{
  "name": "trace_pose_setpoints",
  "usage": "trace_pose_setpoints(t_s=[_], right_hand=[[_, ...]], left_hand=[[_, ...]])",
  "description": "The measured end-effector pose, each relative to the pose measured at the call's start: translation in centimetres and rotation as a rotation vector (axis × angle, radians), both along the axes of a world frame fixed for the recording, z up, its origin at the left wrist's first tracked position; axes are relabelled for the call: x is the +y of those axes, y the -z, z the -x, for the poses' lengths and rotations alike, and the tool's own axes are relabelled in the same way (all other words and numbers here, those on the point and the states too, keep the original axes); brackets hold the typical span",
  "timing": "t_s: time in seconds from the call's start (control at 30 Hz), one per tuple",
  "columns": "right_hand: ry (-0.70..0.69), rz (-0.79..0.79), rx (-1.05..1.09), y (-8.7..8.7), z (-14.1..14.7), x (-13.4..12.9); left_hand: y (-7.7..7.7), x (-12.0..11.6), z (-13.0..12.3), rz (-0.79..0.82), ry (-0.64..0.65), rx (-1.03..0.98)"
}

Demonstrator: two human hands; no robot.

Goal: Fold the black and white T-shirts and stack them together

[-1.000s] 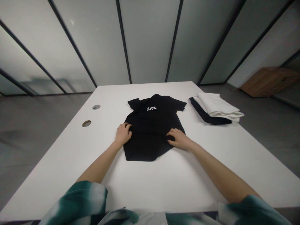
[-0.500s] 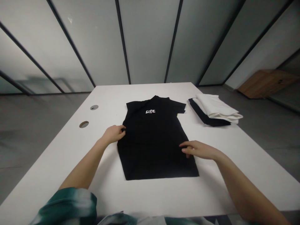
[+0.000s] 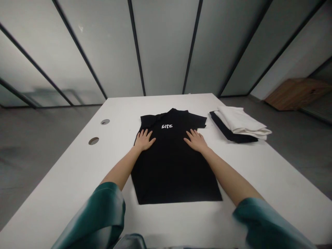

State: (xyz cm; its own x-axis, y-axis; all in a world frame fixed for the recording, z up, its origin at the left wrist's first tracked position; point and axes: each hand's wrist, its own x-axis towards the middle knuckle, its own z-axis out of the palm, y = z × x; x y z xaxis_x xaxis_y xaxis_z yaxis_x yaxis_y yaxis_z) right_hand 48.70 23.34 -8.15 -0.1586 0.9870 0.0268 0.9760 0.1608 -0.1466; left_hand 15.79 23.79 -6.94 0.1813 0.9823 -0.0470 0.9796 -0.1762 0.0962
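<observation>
A black T-shirt [image 3: 176, 169] with white lettering across its chest lies spread on the white table [image 3: 70, 180], collar at the far end and hem toward me. My left hand [image 3: 143, 140] rests on the shirt's left side below the sleeve, palm down with fingers spread. On the opposite side, my right hand [image 3: 196, 140] lies flat just under the right sleeve, fingers also apart. Neither hand grips the cloth. The left sleeve looks a little rumpled, while the lower body of the shirt is mostly smooth.
To the right of the shirt is a stack of folded clothes, with white cloth [image 3: 241, 119] on top of black cloth [image 3: 229, 135]. Two round holes [image 3: 93, 141] pierce the table's left side. Frosted glass panels [image 3: 166, 48] stand beyond the far edge.
Both hands have moved forward from the shirt's side edges onto its upper body, and their fingers have spread flat. The shirt itself lies nearly as before.
</observation>
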Motion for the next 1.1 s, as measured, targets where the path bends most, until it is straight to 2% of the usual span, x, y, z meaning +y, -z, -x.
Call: trace_pose_setpoints(t_s=[0.2, 0.37, 0.43, 0.5, 0.6, 0.67, 0.73, 0.77, 0.87, 0.9, 0.93, 0.97, 1.0, 1.03, 1.1], right_hand=[[0.034, -0.025, -0.023, 1.1, 0.3, -1.7], [0.002, -0.07, 0.0, -0.2, 0.0, -1.2], [-0.002, -0.141, 0.065, -0.9, -0.6, -0.2], [0.001, -0.246, 0.144, -1.0, -1.1, 0.9], [0.021, -0.332, 0.221, -0.3, -1.8, 1.9], [0.043, -0.315, 0.249, 0.4, -2.1, 2.1], [0.048, -0.295, 0.278, 0.9, -2.4, 2.1], [0.043, -0.292, 0.293, 1.0, -2.5, 2.1], [0.022, -0.283, 0.307, 1.1, -2.7, 2.2], [0.02, -0.277, 0.303, 1.1, -2.7, 2.2], [0.021, -0.272, 0.297, 1.1, -2.7, 2.3], [0.022, -0.268, 0.291, 1.1, -2.7, 2.3], [0.023, -0.267, 0.288, 1.2, -2.7, 2.4], [0.022, -0.268, 0.287, 1.2, -2.7, 2.4], [0.018, -0.274, 0.29, 1.3, -2.7, 2.4]], left_hand=[[-0.2, 0.5, 0.6, -0.056, -0.15, 0.028], [-1.5, 1.8, 0.0, -0.118, -0.226, 0.064], [-2.1, 2.9, -0.2, -0.195, -0.172, 0.072], [-2.5, 4.3, -0.3, -0.259, -0.034, 0.08], [-2.4, 6.5, -0.1, -0.18, 0.207, 0.099], [-2.0, 7.9, 0.4, -0.106, 0.255, 0.094], [-1.3, 9.0, 1.4, -0.09, 0.144, 0.063], [-1.0, 9.5, 2.0, -0.1, 0.017, 0.032], [-0.3, 10.1, 3.8, -0.198, -0.497, -0.091], [-0.2, 10.1, 4.2, -0.258, -0.611, -0.116], [-0.2, 10.0, 4.4, -0.323, -0.651, -0.123], [-0.3, 9.8, 4.4, -0.384, -0.613, -0.113], [-0.5, 9.5, 4.1, -0.426, -0.512, -0.094], [-0.8, 9.2, 3.6, -0.433, -0.375, -0.073], [-1.3, 9.0, 2.0, -0.342, -0.088, -0.039]])
